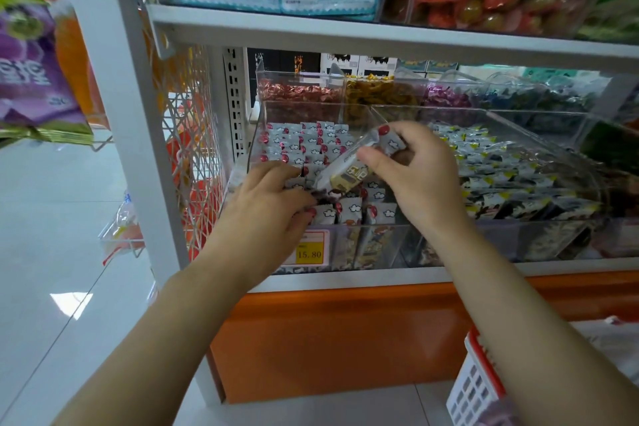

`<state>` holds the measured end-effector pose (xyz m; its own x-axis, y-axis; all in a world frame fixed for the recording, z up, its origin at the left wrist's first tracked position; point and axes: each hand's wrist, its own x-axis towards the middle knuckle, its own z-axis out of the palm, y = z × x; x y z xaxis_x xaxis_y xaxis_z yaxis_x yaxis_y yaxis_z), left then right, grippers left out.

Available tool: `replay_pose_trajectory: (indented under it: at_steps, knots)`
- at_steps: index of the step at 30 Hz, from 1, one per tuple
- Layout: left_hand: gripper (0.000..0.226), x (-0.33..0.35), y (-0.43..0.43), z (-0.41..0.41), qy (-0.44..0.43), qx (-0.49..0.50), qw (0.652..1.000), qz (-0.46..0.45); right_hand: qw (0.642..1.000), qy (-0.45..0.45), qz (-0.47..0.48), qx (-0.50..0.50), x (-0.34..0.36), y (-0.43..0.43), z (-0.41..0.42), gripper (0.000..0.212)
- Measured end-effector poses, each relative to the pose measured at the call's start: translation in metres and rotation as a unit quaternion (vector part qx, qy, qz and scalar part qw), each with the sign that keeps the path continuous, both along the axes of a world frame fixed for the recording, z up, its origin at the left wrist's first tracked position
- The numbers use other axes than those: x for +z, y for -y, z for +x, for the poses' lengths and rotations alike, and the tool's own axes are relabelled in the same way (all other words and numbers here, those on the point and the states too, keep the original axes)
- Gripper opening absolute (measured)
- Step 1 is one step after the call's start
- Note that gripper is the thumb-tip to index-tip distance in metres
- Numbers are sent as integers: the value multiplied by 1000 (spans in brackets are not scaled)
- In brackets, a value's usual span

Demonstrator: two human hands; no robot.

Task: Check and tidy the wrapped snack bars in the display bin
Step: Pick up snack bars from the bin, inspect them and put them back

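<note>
One snack bar (347,171) pinched by right hand (427,180) above the middle of the display bin (378,226), left hand (273,206) spread flat on packed bars (311,145) at its front left corner, rows tight against its left wall, one price tag (308,250)

The display bin (363,225) is clear hard plastic, smooth and shiny along its rim. The snack bars (311,145) in it are wrapped in glossy, crinkled film with foil-bright spots. The raised snack bar (345,173) has the same slick wrapper. The shelf (345,34) looks like painted metal, matt. The side panel (193,135) is thin coated wire. The price tag (309,252) seems to be paper. The base panel (345,332) is smooth with a soft sheen — the floor (69,252) is polished tile, almost mirror-bright.
</note>
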<state>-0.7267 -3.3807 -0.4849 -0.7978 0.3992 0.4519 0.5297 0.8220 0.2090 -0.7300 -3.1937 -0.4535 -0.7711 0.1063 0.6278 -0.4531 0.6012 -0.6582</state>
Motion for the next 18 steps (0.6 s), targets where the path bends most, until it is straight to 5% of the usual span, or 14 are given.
replay_pose_trajectory:
  at_steps: [9, 18]
  knots:
    - [27, 0, 7, 3, -1, -18, 1000, 11, 977, 11, 213, -5, 19, 18, -17, 49]
    - [25, 0, 9, 3, -1, -22, 1000, 15, 969, 13, 246, -21, 22, 18, -24, 48]
